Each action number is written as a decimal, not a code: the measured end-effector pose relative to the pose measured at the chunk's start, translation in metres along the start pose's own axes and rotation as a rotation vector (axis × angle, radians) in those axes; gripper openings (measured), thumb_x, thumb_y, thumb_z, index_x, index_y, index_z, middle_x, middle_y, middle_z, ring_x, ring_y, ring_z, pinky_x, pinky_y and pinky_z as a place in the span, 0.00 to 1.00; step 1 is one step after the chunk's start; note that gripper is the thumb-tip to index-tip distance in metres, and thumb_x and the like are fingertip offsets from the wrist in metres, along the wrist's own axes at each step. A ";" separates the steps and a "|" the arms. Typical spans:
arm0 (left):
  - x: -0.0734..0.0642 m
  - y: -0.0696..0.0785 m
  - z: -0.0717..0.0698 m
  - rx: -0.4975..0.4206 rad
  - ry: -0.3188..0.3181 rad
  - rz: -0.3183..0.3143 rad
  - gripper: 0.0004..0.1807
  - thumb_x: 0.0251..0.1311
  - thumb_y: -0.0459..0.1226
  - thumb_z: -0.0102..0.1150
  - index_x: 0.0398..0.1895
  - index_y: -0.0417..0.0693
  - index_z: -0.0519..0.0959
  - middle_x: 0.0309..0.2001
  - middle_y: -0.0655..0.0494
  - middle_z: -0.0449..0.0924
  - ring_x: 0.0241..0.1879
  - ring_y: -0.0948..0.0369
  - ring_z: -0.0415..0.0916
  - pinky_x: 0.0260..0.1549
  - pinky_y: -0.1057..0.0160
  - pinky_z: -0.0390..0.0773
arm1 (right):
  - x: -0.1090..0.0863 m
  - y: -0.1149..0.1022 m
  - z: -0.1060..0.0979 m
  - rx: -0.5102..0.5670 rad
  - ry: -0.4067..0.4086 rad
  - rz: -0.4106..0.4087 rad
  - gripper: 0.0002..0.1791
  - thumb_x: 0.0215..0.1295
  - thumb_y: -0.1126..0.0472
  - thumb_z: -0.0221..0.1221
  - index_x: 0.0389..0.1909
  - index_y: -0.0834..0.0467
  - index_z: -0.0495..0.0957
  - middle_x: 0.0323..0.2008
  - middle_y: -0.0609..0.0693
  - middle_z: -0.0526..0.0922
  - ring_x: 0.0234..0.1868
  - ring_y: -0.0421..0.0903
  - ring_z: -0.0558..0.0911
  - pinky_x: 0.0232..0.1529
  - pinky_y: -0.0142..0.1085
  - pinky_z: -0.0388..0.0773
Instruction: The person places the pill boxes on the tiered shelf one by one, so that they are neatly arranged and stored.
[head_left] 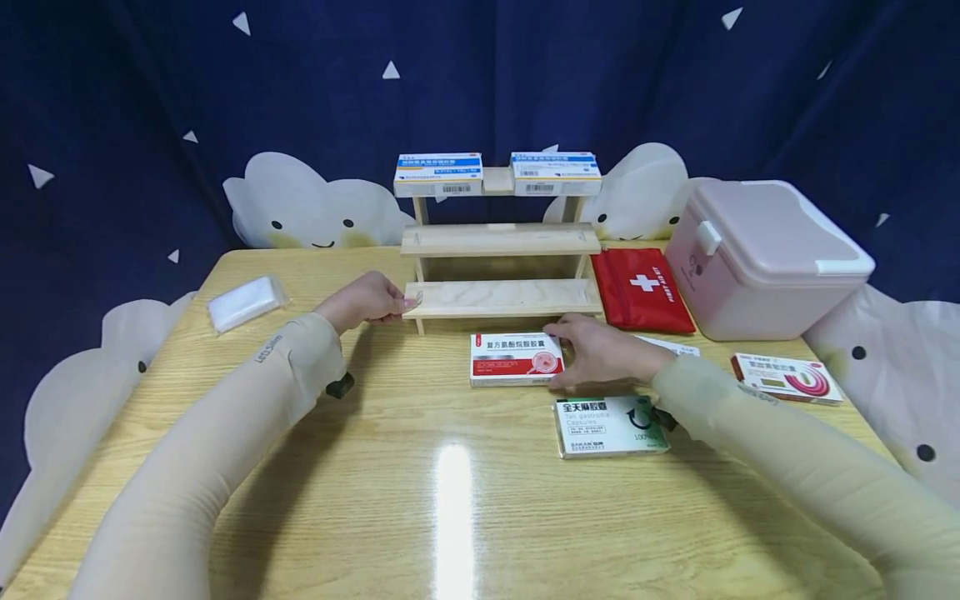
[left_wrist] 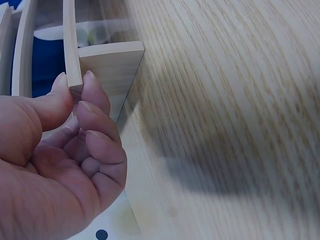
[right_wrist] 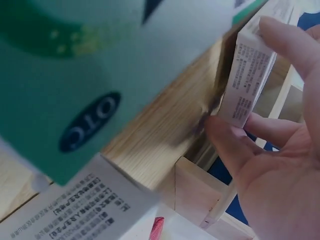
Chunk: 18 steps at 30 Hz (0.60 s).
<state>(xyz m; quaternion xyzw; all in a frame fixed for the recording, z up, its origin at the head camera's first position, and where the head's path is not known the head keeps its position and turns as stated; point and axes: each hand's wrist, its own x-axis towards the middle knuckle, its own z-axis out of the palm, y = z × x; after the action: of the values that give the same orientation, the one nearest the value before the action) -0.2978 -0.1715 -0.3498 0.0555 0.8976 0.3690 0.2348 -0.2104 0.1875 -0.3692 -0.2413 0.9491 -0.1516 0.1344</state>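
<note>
My left hand (head_left: pixel 367 302) pinches the left end of the lowest board of a wooden tiered rack (head_left: pixel 501 297); in the left wrist view, thumb and forefinger sit on either side of the board's end (left_wrist: pixel 73 65). My right hand (head_left: pixel 606 352) grips the right end of a red-and-white medicine box (head_left: pixel 495 364) just in front of the rack. The right wrist view shows fingers on opposite sides of that box (right_wrist: pixel 245 85). A green-and-white capsule box (head_left: pixel 609 439) lies below my right wrist. Two blue-and-white medicine boxes (head_left: pixel 438 177) stand on the top board.
A red first aid pouch (head_left: pixel 636 304) lies right of the rack, beside a pink lidded case (head_left: pixel 772 275). Another red-and-white box (head_left: pixel 786 379) lies at the right, and a white box (head_left: pixel 678 346) is partly hidden behind my right hand. A clear-wrapped white packet (head_left: pixel 243 304) rests at the left.
</note>
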 end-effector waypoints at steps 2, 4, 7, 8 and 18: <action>0.000 -0.001 0.000 0.004 0.001 0.000 0.18 0.70 0.44 0.57 0.35 0.35 0.81 0.30 0.47 0.79 0.26 0.60 0.68 0.37 0.55 0.75 | -0.002 -0.001 -0.002 0.024 0.013 -0.023 0.49 0.46 0.45 0.77 0.67 0.62 0.70 0.50 0.52 0.76 0.48 0.48 0.74 0.47 0.40 0.78; 0.001 -0.001 0.000 0.005 0.001 0.001 0.19 0.70 0.45 0.57 0.36 0.35 0.81 0.30 0.47 0.79 0.25 0.60 0.68 0.37 0.56 0.75 | -0.004 -0.002 -0.004 0.052 0.021 -0.029 0.48 0.45 0.46 0.78 0.66 0.61 0.71 0.49 0.50 0.76 0.47 0.47 0.75 0.46 0.40 0.78; 0.000 -0.001 0.000 0.005 -0.001 0.000 0.19 0.70 0.46 0.57 0.36 0.35 0.81 0.29 0.47 0.79 0.25 0.61 0.68 0.36 0.57 0.74 | -0.010 -0.003 -0.009 0.096 0.024 -0.009 0.47 0.44 0.45 0.78 0.66 0.58 0.72 0.50 0.49 0.76 0.49 0.47 0.75 0.47 0.40 0.78; 0.000 -0.001 0.000 0.004 -0.003 0.000 0.19 0.70 0.45 0.57 0.36 0.35 0.81 0.29 0.48 0.79 0.24 0.61 0.67 0.35 0.57 0.74 | -0.012 -0.004 -0.010 0.107 0.027 -0.003 0.47 0.44 0.44 0.78 0.66 0.58 0.72 0.50 0.49 0.76 0.49 0.47 0.75 0.48 0.40 0.79; -0.001 -0.001 -0.001 -0.001 -0.026 0.022 0.22 0.71 0.45 0.56 0.33 0.31 0.79 0.19 0.54 0.72 0.18 0.64 0.61 0.30 0.58 0.69 | -0.033 -0.011 -0.037 0.178 0.078 0.038 0.50 0.43 0.46 0.79 0.68 0.56 0.69 0.54 0.51 0.73 0.52 0.49 0.78 0.46 0.41 0.81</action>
<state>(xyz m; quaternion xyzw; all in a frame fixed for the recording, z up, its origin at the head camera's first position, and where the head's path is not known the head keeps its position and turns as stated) -0.2971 -0.1735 -0.3494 0.0701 0.8935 0.3713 0.2425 -0.1900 0.2032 -0.3257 -0.2041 0.9408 -0.2420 0.1210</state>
